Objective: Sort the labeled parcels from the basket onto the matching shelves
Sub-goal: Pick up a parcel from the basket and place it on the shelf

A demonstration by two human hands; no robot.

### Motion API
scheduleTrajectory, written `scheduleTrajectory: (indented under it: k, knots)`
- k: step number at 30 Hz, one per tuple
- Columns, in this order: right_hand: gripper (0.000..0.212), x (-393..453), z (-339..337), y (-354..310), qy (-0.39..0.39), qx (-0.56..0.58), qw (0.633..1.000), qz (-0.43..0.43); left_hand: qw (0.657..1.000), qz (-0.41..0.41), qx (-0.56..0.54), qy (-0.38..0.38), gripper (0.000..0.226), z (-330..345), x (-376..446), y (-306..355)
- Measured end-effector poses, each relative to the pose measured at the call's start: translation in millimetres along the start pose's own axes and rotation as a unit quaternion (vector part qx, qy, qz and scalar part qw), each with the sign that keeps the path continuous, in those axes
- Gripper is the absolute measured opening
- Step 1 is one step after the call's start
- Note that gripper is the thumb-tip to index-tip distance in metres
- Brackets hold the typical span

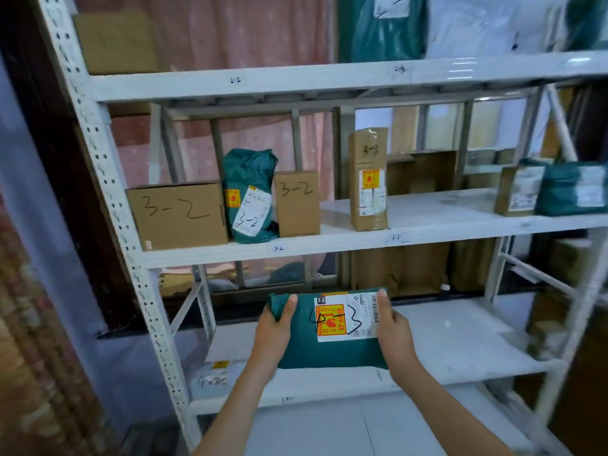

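Observation:
A dark green soft parcel with a white and orange label marked "4-3" is held flat in front of the lower shelf. My left hand grips its left edge and my right hand grips its right edge. On the middle shelf stand a large box, a green bag and a small box, all marked "3-2". A tall box marked "3-3" stands to their right. The basket is out of view.
A white parcel marked "4-2" lies at the lower shelf's left end. The top shelf carries a cardboard box, green bags and white bags. More parcels sit at the middle shelf's right. A perforated white upright frames the left side.

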State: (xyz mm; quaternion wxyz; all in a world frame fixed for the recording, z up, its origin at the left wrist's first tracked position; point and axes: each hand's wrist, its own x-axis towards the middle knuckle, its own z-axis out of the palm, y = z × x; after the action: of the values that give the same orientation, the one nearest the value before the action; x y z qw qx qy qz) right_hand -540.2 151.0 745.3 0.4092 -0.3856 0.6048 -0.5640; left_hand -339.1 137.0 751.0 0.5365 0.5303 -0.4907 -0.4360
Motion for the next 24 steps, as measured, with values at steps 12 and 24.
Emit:
scheduleTrajectory:
  k: [12,24]
  knots:
    - [0.065,23,-163,-23,0.116,0.023,0.992,-0.037,0.993,0.033,-0.013,-0.112,0.028,166,-14,43]
    - [0.058,74,-284,12,0.204,0.025,0.979,-0.002,0.970,0.003,0.000,-0.244,0.038,319,11,17]
